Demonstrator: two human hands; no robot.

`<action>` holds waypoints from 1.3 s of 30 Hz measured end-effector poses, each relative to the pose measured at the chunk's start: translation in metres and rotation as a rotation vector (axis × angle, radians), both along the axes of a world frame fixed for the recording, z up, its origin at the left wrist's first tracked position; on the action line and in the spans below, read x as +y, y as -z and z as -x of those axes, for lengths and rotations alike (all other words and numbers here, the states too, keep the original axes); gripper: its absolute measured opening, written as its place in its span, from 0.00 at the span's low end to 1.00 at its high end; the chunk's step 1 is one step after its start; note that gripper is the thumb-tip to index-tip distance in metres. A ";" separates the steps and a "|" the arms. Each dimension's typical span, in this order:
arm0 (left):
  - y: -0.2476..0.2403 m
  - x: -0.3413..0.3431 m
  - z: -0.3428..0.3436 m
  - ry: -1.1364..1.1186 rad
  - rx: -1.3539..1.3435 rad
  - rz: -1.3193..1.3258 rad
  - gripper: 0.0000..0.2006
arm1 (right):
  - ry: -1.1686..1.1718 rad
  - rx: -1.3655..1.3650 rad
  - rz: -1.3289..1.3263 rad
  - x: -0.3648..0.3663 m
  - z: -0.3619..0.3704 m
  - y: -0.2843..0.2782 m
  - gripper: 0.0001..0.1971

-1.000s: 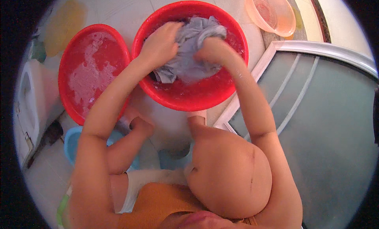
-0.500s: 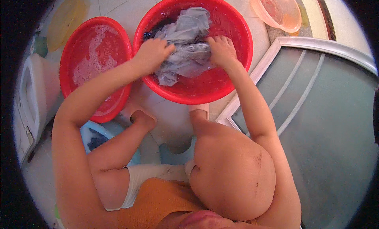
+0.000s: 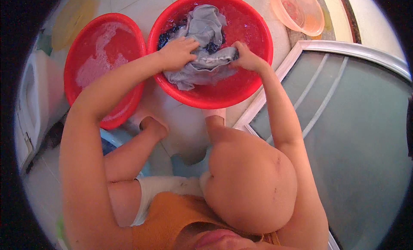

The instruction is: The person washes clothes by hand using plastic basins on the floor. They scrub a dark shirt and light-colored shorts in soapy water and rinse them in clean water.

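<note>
A wet light-grey garment (image 3: 207, 26) lies bunched in water in the large red basin (image 3: 202, 104). My left hand (image 3: 178, 54) bends over the garment's left side, its fingers on the cloth and apparently gripping a fold. At the right, my right hand (image 3: 249, 59) pinches the edge of a pale seam or band between thumb and fingers. Dark blue patterned cloth (image 3: 165, 38) shows beneath and to the left of the grey one. How far the cloth reaches under the water is hidden.
A second red basin (image 3: 140, 43) with sudsy water stands at the left. A pale orange basin (image 3: 320, 17) sits at the far right. A framed glass panel (image 3: 361, 121) lies to my right. A light-blue tub (image 3: 112, 140) is partly hidden by my left leg.
My right hand has turned from lying over the cloth to pinching its edge. The left hand has shifted slightly right. The grey garment is gathered differently, with a pale band showing.
</note>
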State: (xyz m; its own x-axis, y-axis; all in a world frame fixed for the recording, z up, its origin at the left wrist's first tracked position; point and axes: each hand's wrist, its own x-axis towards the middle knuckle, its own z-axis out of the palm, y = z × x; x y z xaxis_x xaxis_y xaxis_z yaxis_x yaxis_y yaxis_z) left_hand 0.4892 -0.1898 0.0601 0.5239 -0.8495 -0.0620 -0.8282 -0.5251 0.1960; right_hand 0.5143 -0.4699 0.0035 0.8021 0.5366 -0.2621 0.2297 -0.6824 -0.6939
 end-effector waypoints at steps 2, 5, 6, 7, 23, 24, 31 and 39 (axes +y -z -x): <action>-0.014 0.007 -0.005 -0.015 -0.027 -0.072 0.09 | -0.047 0.263 -0.096 -0.002 -0.014 -0.016 0.23; -0.008 0.029 -0.007 -0.136 0.037 -0.276 0.11 | -0.095 0.433 -0.057 0.000 -0.012 -0.018 0.19; -0.009 0.035 -0.007 -0.142 0.026 -0.269 0.11 | -0.080 0.399 0.065 -0.004 -0.006 -0.011 0.17; -0.021 0.040 -0.009 -0.239 0.138 -0.263 0.11 | -0.063 0.276 0.106 -0.004 0.001 -0.009 0.16; -0.213 -0.007 0.049 -0.649 -0.199 0.603 0.17 | 0.436 -0.250 -0.085 -0.051 -0.009 -0.188 0.12; -0.227 -0.015 0.051 -0.630 -0.240 0.656 0.17 | 0.417 -0.418 -0.017 -0.058 -0.010 -0.205 0.13; -0.289 -0.005 0.070 -0.634 -0.565 0.862 0.12 | 0.497 -0.118 -0.490 -0.037 0.027 -0.327 0.11; -0.222 0.015 0.023 -0.820 -0.424 0.809 0.13 | 0.195 0.229 0.065 0.027 0.067 -0.335 0.37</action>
State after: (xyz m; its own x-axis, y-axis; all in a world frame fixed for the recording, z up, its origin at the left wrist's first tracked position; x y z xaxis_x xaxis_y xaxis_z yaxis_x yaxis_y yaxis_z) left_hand 0.4659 -0.1745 0.2817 0.7716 0.0264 0.6355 -0.3878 -0.7725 0.5029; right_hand 0.4474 -0.4430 0.3389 0.8047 0.3543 -0.4764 -0.0672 -0.7429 -0.6660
